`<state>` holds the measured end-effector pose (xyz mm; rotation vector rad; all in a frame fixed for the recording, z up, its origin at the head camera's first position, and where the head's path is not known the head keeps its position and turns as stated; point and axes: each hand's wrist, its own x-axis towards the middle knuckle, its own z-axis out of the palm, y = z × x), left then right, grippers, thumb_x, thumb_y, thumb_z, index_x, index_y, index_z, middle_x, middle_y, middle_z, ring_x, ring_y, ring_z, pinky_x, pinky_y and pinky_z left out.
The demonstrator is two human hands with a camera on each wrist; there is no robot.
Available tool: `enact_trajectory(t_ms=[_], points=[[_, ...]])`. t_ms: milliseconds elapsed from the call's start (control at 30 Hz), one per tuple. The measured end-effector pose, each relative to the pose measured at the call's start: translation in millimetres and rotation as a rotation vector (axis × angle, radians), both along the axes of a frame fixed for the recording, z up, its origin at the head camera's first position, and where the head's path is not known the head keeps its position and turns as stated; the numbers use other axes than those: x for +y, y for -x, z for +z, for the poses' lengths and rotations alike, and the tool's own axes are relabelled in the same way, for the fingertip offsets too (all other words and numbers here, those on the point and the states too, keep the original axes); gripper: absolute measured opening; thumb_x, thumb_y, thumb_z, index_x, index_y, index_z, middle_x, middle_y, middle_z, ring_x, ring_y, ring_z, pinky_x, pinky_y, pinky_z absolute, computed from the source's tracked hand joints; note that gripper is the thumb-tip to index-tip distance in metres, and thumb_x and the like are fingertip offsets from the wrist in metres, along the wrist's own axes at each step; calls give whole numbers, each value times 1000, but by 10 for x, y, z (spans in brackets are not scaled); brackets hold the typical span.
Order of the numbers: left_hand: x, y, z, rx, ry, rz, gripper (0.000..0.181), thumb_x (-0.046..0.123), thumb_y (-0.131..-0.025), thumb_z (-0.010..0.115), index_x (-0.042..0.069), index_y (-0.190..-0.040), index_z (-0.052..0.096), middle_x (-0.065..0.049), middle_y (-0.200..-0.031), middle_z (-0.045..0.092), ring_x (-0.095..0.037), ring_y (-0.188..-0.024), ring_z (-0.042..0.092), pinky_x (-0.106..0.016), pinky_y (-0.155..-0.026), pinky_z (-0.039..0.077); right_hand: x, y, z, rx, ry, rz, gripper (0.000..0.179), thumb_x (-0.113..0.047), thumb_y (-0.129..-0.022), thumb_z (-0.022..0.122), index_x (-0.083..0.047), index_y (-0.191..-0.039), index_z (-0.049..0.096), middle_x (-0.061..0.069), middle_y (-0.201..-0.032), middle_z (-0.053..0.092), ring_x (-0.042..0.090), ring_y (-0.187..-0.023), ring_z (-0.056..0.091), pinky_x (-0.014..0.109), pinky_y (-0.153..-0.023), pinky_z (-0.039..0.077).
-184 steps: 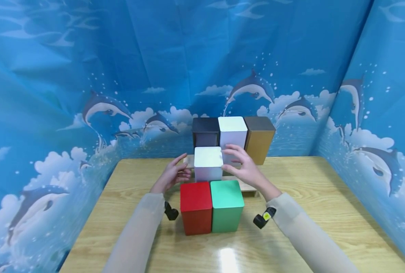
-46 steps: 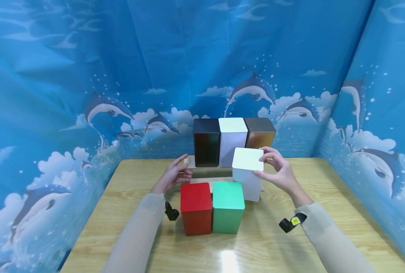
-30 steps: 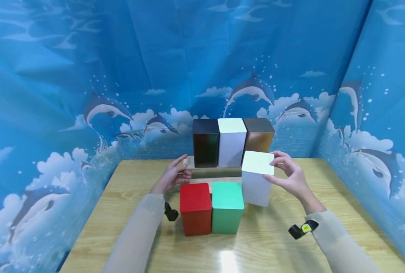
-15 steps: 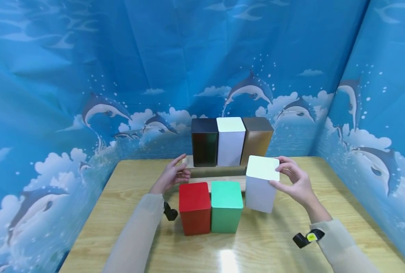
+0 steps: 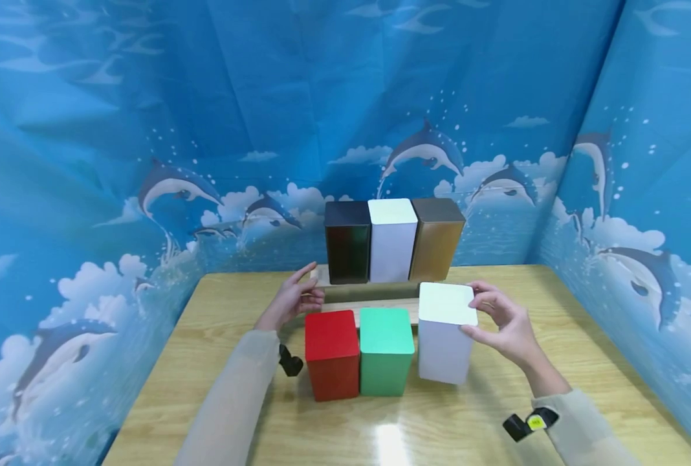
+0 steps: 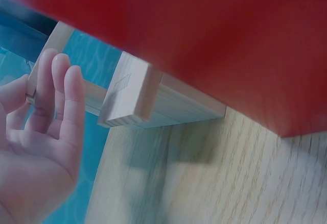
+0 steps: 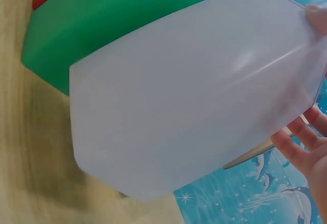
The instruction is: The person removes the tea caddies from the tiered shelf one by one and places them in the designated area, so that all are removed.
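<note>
My right hand (image 5: 505,323) holds a tall white box (image 5: 446,343) by its upper right edge, thumb in front and fingers behind. The box stands nearly upright, just right of the green box (image 5: 385,362); I cannot tell whether its base touches the table. In the right wrist view, the white box (image 7: 189,91) fills the middle. A red box (image 5: 332,369) stands left of the green one. My left hand (image 5: 290,301) pinches the left end of a two-step wooden rack (image 5: 369,310); in the left wrist view, thumb and fingers (image 6: 45,91) lie on either side of its strip.
On the rack's upper step stand a black box (image 5: 348,252), another white box (image 5: 392,252) and a gold-brown box (image 5: 437,249). The wooden table (image 5: 217,362) is backed by a blue dolphin-print curtain (image 5: 275,129).
My right hand has carried the white box from the rack's lower step rightward, then toward me and down, beside the green box. The left hand has stayed at the rack's end.
</note>
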<state>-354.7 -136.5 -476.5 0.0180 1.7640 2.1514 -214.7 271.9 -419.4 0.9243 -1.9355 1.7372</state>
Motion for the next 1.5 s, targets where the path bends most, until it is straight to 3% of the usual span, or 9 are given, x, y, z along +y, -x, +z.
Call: enact_trajectory(t_ms=[133, 233, 500, 700, 967, 1367, 1500], points=[[9, -9, 4, -2, 8, 1, 50, 25, -95, 54, 33, -142, 37, -31, -111, 56, -21, -72, 65, -42, -77, 54, -14, -44, -63, -30, -6, -1, 41, 28, -60, 68, 13, -96, 53, 35, -122, 42, 22, -117, 48, 26, -93, 45], [16, -18, -2, -11, 12, 16, 50, 25, -95, 54, 33, -141, 38, -28, -107, 59, -21, -72, 65, -42, -77, 54, -30, -81, -120, -61, -22, -12, 42, 26, -61, 69, 11, -97, 54, 34, -124, 42, 21, -119, 47, 25, -94, 43], [29, -40, -32, -9, 8, 5, 53, 24, -95, 54, 31, -144, 35, -24, -100, 62, -21, -70, 65, -43, -78, 53, -53, -124, -243, 46, 15, 55, 43, 29, -59, 67, 15, -97, 53, 38, -121, 41, 27, -117, 47, 26, -96, 42], [15, -38, -15, -2, 2, -9, 52, 25, -96, 52, 31, -144, 34, -19, -96, 64, -20, -71, 65, -46, -82, 51, -63, -149, -291, 34, 26, 64, 44, 31, -58, 65, 16, -96, 51, 41, -121, 38, 26, -119, 47, 28, -96, 43], [13, -27, -11, 3, 10, 2, 51, 24, -96, 52, 31, -144, 34, -18, -94, 65, -20, -70, 65, -41, -75, 54, -44, -181, -383, 47, 61, 116, 44, 33, -57, 64, 19, -96, 49, 39, -123, 37, 28, -121, 44, 29, -96, 43], [21, -10, 14, -16, 4, 31, 48, 24, -95, 54, 33, -140, 40, -15, -90, 65, -21, -70, 65, -40, -74, 54, 15, -158, -404, 35, -30, 132, 44, 27, -60, 68, 15, -99, 50, 41, -123, 34, 26, -119, 46, 27, -95, 43], [12, -12, 17, -11, -5, 10, 50, 23, -96, 52, 31, -143, 36, -16, -90, 65, -20, -70, 65, -40, -75, 54, 22, -149, -405, 28, -67, 118, 44, 26, -62, 69, 13, -101, 51, 38, -124, 36, 23, -120, 46, 25, -96, 42]])
